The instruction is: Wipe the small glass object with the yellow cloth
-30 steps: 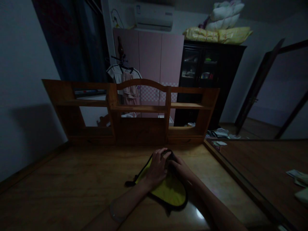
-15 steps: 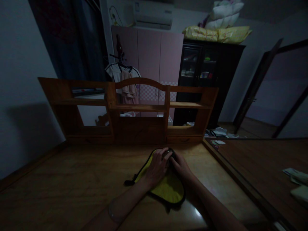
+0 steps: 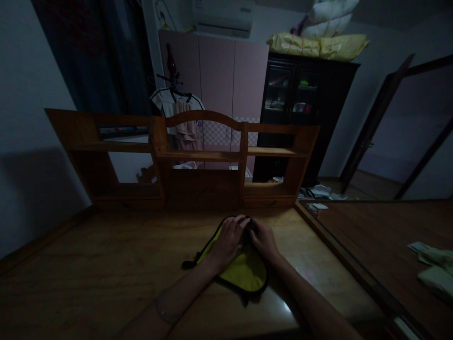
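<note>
A yellow cloth item with black edging (image 3: 246, 274) lies flat on the wooden desk (image 3: 106, 269) in dim light. My left hand (image 3: 228, 241) rests on its far part, fingers curled over the top edge. Touching it, my right hand (image 3: 262, 238) grips the same far end. A dark strap or tab of the item sticks out to the left near my left wrist. Something dark sits under both sets of fingertips; I cannot make it out.
A wooden shelf unit (image 3: 198, 156) stands along the desk's back edge. A darker table (image 3: 382, 236) adjoins on the right, with pale folded cloths (image 3: 433, 267) on it. Behind are a pink wardrobe (image 3: 219, 89), hanging clothes and a black cabinet (image 3: 300, 104).
Both hands have slid a little farther along the yellow item toward the shelf. The view has drifted slightly right and down.
</note>
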Motion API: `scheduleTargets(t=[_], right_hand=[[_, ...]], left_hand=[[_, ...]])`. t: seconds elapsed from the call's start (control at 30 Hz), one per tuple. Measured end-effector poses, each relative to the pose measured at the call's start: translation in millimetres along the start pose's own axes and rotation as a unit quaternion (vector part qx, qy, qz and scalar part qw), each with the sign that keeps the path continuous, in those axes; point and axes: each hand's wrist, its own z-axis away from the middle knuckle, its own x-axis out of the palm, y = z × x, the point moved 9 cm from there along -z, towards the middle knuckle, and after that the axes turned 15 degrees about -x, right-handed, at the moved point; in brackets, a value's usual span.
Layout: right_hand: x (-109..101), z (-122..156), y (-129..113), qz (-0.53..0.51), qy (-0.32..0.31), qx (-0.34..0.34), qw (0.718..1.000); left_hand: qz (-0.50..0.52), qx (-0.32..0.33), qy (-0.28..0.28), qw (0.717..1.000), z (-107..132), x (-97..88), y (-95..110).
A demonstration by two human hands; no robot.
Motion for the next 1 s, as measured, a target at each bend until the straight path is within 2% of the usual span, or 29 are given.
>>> scheduleTargets(t=[0.2,0.47,0.77,1.0], right_hand=[[6.6,2.1,9.6,0.066,-0.029,0.015,0.997],[4.7,1.2,12.8,0.086,-0.039,0.016,0.995],[4.9,-0.4,10.5,0.056,-0.042,0.003,0.998],[9.7,0.3,2.1,-0.013,-0.049,-0.029,0.998]], left_hand=[[0.001,-0.022,-0.021,1.000,-1.7,6.4,-6.7],[0.004,0.010,-0.020,1.000,-1.7,6.8,-1.9],[-0.002,0.035,-0.013,0.999,-0.7,3.4,0.7],[-0.010,0.016,-0.014,1.000,-0.6,5.1,-1.2]])
